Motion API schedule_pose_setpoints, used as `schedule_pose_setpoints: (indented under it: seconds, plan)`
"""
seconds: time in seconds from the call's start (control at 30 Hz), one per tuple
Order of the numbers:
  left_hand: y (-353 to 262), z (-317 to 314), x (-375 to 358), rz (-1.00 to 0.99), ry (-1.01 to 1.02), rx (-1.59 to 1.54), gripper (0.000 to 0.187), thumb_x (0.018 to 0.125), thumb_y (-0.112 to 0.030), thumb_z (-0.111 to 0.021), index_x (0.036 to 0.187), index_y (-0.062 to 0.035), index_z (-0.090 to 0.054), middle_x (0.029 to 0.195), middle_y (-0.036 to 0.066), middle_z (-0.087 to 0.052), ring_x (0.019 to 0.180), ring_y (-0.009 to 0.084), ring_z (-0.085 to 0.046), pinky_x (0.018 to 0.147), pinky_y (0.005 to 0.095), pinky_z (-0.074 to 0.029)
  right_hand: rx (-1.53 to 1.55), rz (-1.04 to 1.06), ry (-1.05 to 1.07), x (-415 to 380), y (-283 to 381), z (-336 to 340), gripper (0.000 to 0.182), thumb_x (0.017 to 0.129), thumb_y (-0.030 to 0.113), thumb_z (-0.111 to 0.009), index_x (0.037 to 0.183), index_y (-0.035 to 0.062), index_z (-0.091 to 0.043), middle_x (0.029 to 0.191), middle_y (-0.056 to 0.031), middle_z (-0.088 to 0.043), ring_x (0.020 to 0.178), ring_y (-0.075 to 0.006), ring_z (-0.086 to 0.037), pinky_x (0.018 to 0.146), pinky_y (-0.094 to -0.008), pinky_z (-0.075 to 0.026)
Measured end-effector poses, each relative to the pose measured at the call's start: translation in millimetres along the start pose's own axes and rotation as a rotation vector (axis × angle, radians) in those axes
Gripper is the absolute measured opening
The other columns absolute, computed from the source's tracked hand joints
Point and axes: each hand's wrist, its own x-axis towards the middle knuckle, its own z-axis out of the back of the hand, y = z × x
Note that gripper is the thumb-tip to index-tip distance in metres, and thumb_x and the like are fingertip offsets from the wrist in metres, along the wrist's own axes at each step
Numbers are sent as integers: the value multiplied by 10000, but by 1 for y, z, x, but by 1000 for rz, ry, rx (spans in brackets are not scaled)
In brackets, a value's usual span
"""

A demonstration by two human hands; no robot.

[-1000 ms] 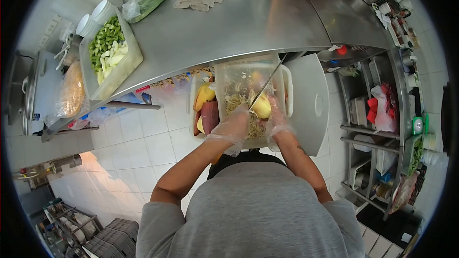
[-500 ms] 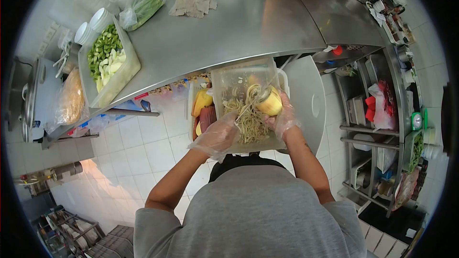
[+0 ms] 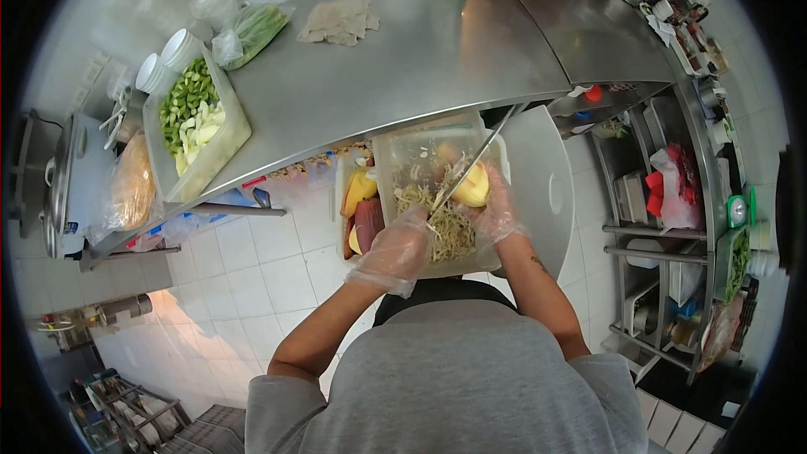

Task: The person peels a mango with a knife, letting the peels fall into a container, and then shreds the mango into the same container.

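My left hand [image 3: 402,245], in a clear plastic glove, is closed on a long knife [image 3: 486,145]. Its thin blade slants up and right, in front of a pale yellow, trimmed banana blossom [image 3: 472,187]. Gripping that blossom from the right side is my gloved right hand [image 3: 502,208]. Both hands are over a translucent plastic tub [image 3: 388,151]. Thin pale shreds [image 3: 454,237] lie in the tub, with more stuck to its inner wall. The knife handle is mostly hidden in my left hand.
Left of the tub, a box holds purple and yellow blossom pieces [image 3: 368,225]. The steel counter [image 3: 403,59] carries a bin [image 3: 234,143] of cut green and pale vegetables, plus a cloth [image 3: 340,21]. A round grey lid-like surface [image 3: 546,193] lies right of the tub; shelves [image 3: 651,240] stand farther right.
The blurred blade near the blossom now stretches clearly up and right, past the tub's far edge. My left hand has shifted right and slightly down; my right hand still grips the blossom.
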Motion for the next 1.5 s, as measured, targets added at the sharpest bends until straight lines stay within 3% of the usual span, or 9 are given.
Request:
schedule_pose_setpoints:
  seconds: [0.1, 0.2, 0.5, 0.6, 0.7, 0.87, 1.13, 1.4, 1.5]
  plan:
    - [-2, -2, 2, 114, 162, 39, 278, 793, -3, -513, 1066, 47, -499, 856, 260, -582, 839, 430, -597, 739, 466, -466, -39, 13, -101, 7, -6, 1, 447, 916, 516, -525, 1207, 176, -534, 1023, -18, -647, 813, -158, -654, 511, -280, -527]
    - [-3, -3, 3, 126, 188, 45, 138, 807, 9, -506, 941, 41, -488, 850, 250, -564, 819, 437, -606, 712, 491, -480, -59, 100, -88, 2, -9, -3, 425, 925, 514, -505, 1195, 188, -536, 1012, -5, -646, 785, -149, -652, 499, -272, -514]
    - [5, -10, -4, 80, 112, 57, 216, 756, 39, -532, 969, 45, -500, 813, 251, -578, 770, 425, -610, 676, 472, -469, -97, 116, -119, 10, -15, 1, 405, 945, 495, -464, 1203, 189, -524, 975, -14, -651, 770, -172, -652, 546, -334, -530]
    - [8, -9, -6, 93, 226, 85, 170, 834, 7, -470, 1003, 27, -474, 915, 252, -579, 888, 442, -608, 741, 499, -477, -104, 107, -85, 20, -19, 7, 385, 942, 471, -481, 1212, 199, -517, 986, -20, -644, 802, -184, -648, 575, -338, -528]
    - [-7, -6, -8, 229, 194, 29, 155, 835, 5, -471, 986, 40, -473, 918, 259, -577, 882, 447, -605, 739, 502, -476, -5, 206, -180, 17, -25, 7, 359, 862, 259, -669, 1130, 42, -568, 954, -61, -613, 805, -164, -637, 580, -343, -549]
    - [-5, -8, -5, 247, 239, 26, 127, 836, 4, -466, 950, 57, -485, 896, 282, -568, 882, 462, -599, 735, 500, -475, -104, 265, -172, 28, -35, 19, 392, 844, 258, -697, 1140, 38, -567, 999, -72, -604, 816, -164, -626, 579, -324, -539]
    - [14, -30, 17, 213, 222, -51, 178, 822, -1, -497, 981, 81, -501, 860, 308, -589, 856, 476, -608, 758, 494, -474, -261, 265, -139, 21, -39, 20, 449, 947, 397, -514, 1258, 74, -529, 1035, -65, -632, 858, -189, -635, 664, -334, -520]
    - [4, -27, 28, 320, 223, -122, 193, 838, -16, -457, 985, 95, -514, 942, 339, -574, 938, 481, -589, 823, 482, -460, -191, 253, -142, 11, -37, 16, 396, 903, 291, -617, 1220, 73, -522, 998, -66, -609, 795, -163, -618, 593, -330, -529]
    - [0, -28, 10, 315, 273, -13, 196, 855, -34, -477, 1022, 68, -492, 907, 305, -601, 904, 462, -609, 772, 480, -472, -92, 81, -171, 4, -17, 10, 356, 948, 383, -518, 1191, 125, -546, 1032, -62, -626, 891, -200, -631, 718, -386, -533]
